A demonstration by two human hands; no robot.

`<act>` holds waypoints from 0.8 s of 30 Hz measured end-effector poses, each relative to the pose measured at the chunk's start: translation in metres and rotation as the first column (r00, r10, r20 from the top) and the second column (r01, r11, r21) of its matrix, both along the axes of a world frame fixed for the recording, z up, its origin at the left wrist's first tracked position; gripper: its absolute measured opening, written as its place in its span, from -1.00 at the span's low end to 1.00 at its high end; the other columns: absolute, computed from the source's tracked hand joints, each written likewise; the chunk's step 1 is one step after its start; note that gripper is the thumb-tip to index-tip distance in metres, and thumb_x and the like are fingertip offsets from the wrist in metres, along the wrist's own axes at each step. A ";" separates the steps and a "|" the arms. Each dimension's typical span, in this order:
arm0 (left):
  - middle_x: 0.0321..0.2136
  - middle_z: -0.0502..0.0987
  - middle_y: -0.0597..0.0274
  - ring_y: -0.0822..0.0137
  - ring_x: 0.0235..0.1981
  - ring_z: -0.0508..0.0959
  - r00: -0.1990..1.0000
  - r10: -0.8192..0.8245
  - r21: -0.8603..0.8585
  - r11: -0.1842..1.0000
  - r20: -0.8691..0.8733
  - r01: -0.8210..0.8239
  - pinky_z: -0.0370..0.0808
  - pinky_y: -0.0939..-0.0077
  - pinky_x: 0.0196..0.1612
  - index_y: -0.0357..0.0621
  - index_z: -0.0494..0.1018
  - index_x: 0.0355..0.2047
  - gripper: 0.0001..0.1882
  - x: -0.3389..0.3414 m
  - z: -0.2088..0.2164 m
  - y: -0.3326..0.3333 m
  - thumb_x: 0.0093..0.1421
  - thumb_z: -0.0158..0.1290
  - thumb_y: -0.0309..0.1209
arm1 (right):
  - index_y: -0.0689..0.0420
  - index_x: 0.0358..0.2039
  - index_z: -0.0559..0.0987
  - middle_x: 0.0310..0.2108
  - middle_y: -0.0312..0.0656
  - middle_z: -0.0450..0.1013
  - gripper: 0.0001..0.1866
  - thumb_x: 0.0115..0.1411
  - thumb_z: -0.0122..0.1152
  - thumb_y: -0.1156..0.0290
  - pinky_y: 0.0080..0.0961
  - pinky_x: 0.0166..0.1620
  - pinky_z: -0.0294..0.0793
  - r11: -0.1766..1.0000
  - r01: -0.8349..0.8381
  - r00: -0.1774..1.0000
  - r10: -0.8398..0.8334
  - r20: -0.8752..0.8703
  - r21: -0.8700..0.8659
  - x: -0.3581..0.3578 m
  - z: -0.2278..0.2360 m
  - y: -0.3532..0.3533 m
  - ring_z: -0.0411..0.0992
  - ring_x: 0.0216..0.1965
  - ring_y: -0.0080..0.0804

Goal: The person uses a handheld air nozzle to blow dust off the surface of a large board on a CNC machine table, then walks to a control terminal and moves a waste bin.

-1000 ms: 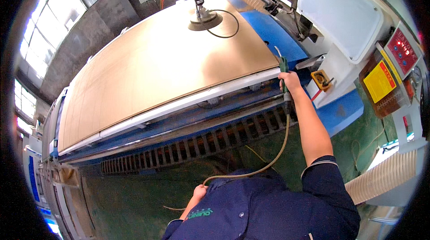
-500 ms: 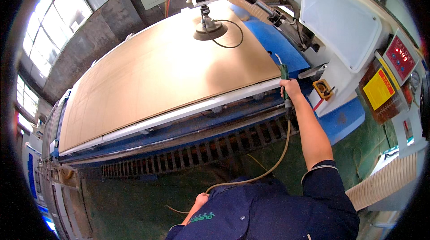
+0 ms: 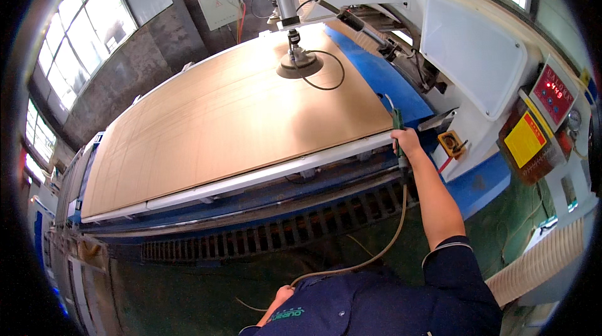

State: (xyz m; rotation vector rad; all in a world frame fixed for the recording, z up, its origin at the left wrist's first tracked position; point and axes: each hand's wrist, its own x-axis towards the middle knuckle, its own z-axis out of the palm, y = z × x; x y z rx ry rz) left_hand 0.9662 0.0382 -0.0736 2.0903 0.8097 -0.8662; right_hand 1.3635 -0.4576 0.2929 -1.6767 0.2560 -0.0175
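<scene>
My right hand (image 3: 409, 141) is wrapped round a green air blow gun (image 3: 397, 120) at the near right corner of a large brown board (image 3: 219, 135). The gun's thin bent nozzle points up and away, over the blue machine bed (image 3: 407, 94). From its lower end a tan air hose (image 3: 402, 223) loops down and left across the front of my body. Low in the view, my left hand (image 3: 283, 294) is closed round that hose, with a short length showing beyond it. The board lies flat, and a round suction cup (image 3: 300, 65) on a metal cylinder stands over its far part.
A white rail (image 3: 276, 173) borders the board's near edge, above a dark slotted rack (image 3: 263, 239). On the right stand a white machine housing (image 3: 473, 54), a red display panel (image 3: 553, 93), a yellow-brown switch box (image 3: 450, 144) and a ribbed duct (image 3: 539, 264). A grey cabinet (image 3: 219, 7) hangs behind.
The scene sits slightly lower in the picture as my head view tilts up. Both hands keep their grip on the blow gun and the hose, with little other movement.
</scene>
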 end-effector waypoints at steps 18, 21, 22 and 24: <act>-0.32 0.56 -0.09 0.05 -0.19 0.54 0.999 -0.023 0.086 0.996 -0.029 0.025 0.42 0.28 -0.15 -0.21 0.53 -0.25 -0.64 0.003 0.048 -0.026 0.06 0.02 -0.20 | 0.27 -0.62 0.42 -0.77 -0.15 0.34 -0.82 -0.04 0.10 0.40 -0.38 -0.60 0.35 0.999 -0.032 0.999 0.033 0.005 -0.027 0.007 0.011 0.011 0.31 -0.76 -0.35; -0.32 0.56 -0.09 0.04 -0.19 0.54 1.000 -0.020 0.079 0.997 -0.013 0.021 0.42 0.27 -0.15 -0.20 0.53 -0.25 -0.63 -0.002 0.042 -0.023 0.05 0.02 -0.18 | 0.27 -0.60 0.43 -0.77 -0.15 0.35 -0.82 -0.04 0.10 0.40 -0.39 -0.59 0.35 0.999 -0.035 0.999 0.035 0.021 -0.032 0.009 0.009 0.012 0.31 -0.76 -0.34; -0.32 0.56 -0.09 0.04 -0.19 0.54 1.000 -0.011 0.073 0.997 -0.008 0.012 0.42 0.27 -0.15 -0.20 0.53 -0.25 -0.63 -0.005 0.039 -0.021 0.05 0.02 -0.18 | 0.27 -0.59 0.43 -0.77 -0.15 0.35 -0.82 -0.04 0.10 0.40 -0.39 -0.60 0.35 0.999 -0.032 0.999 0.033 0.038 -0.012 0.004 0.018 0.019 0.31 -0.76 -0.34; -0.32 0.55 -0.09 0.04 -0.20 0.54 1.000 -0.021 0.056 0.998 0.002 0.021 0.42 0.28 -0.14 -0.20 0.53 -0.26 -0.62 -0.005 0.033 -0.019 0.05 0.03 -0.17 | 0.27 -0.58 0.44 -0.77 -0.15 0.35 -0.82 -0.04 0.10 0.40 -0.39 -0.60 0.34 0.999 -0.033 0.999 0.033 0.039 -0.014 0.004 0.019 0.019 0.31 -0.76 -0.35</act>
